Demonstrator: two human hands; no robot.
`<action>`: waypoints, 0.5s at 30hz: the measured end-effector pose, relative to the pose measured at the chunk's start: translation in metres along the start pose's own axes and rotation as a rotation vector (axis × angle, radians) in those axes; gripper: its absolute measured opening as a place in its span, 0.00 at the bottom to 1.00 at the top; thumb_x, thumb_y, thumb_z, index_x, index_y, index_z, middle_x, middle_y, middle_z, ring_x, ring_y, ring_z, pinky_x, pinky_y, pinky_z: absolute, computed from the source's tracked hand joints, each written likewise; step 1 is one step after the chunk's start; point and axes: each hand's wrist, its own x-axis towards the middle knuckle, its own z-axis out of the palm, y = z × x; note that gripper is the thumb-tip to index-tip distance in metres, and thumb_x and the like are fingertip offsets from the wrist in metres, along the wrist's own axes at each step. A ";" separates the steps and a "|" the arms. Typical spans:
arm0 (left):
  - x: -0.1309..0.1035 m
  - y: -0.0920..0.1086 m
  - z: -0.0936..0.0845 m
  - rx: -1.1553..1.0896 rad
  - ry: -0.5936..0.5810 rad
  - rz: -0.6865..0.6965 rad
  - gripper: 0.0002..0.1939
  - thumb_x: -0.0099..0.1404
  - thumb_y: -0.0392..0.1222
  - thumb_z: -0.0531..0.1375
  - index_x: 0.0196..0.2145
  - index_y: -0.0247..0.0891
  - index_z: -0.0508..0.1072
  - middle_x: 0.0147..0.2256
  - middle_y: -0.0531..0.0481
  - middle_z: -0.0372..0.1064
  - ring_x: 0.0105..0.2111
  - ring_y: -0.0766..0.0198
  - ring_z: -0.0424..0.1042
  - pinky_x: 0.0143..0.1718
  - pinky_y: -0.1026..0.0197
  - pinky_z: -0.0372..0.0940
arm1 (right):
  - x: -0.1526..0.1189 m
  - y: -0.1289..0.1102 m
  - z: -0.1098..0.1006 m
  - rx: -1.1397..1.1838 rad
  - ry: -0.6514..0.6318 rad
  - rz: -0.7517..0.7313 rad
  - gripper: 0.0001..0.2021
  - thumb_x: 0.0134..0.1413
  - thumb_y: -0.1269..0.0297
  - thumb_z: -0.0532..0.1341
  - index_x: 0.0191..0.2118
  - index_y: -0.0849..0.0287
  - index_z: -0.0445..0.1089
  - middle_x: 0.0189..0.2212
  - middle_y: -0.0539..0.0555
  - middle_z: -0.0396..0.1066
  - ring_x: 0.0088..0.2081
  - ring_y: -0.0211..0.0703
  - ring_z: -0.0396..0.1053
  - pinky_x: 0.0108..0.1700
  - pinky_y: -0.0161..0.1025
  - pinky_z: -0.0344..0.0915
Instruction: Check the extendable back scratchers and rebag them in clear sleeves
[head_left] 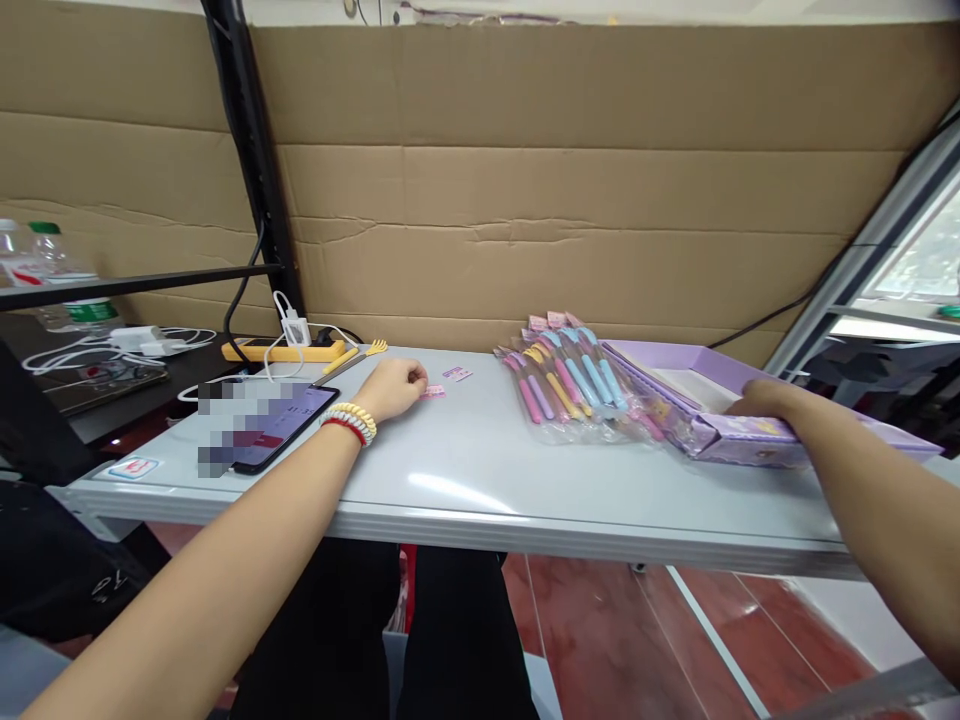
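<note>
My left hand (pixel 394 388), with beaded bracelets on its wrist, rests on the grey table with its fingers curled together. A small pink label (pixel 434 391) lies right at its fingertips; I cannot tell whether the fingers grip it. Just beyond is a second small purple-and-white label (pixel 457 374). On the right, my right hand (pixel 761 398) reaches over the near wall of an open purple box (pixel 750 440), and its fingers are hidden inside. Between the hands lies a bunch of pink, blue and yellow-handled items (pixel 566 375) in clear plastic wrappers.
A phone (pixel 281 430) lies left of my left hand, near a yellow-handled fork (pixel 375 348). Behind it are a yellow power strip (pixel 322 353) and a white charger (pixel 295 328) with cables. Cardboard (pixel 525 190) walls off the back. A black post (pixel 251 150) stands at left.
</note>
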 end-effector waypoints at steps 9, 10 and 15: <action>-0.002 0.004 -0.002 -0.005 -0.027 0.000 0.10 0.57 0.37 0.55 0.31 0.36 0.76 0.30 0.48 0.76 0.32 0.61 0.71 0.36 0.61 0.63 | -0.015 0.006 -0.006 0.178 0.230 -0.004 0.27 0.37 0.66 0.70 0.48 0.65 0.72 0.39 0.66 0.73 0.37 0.51 0.71 0.37 0.40 0.64; -0.002 0.004 -0.002 -0.010 -0.028 -0.002 0.10 0.57 0.37 0.55 0.31 0.36 0.76 0.30 0.48 0.76 0.32 0.61 0.71 0.36 0.61 0.63 | -0.019 0.006 -0.008 0.219 0.244 0.007 0.27 0.39 0.67 0.69 0.49 0.65 0.71 0.38 0.65 0.73 0.36 0.50 0.71 0.37 0.40 0.63; -0.001 0.004 -0.002 -0.004 -0.030 0.005 0.10 0.57 0.37 0.55 0.31 0.36 0.77 0.31 0.48 0.76 0.33 0.60 0.72 0.37 0.61 0.63 | -0.033 0.005 -0.016 0.449 0.194 0.071 0.23 0.42 0.70 0.68 0.48 0.67 0.71 0.25 0.61 0.72 0.26 0.46 0.69 0.36 0.41 0.62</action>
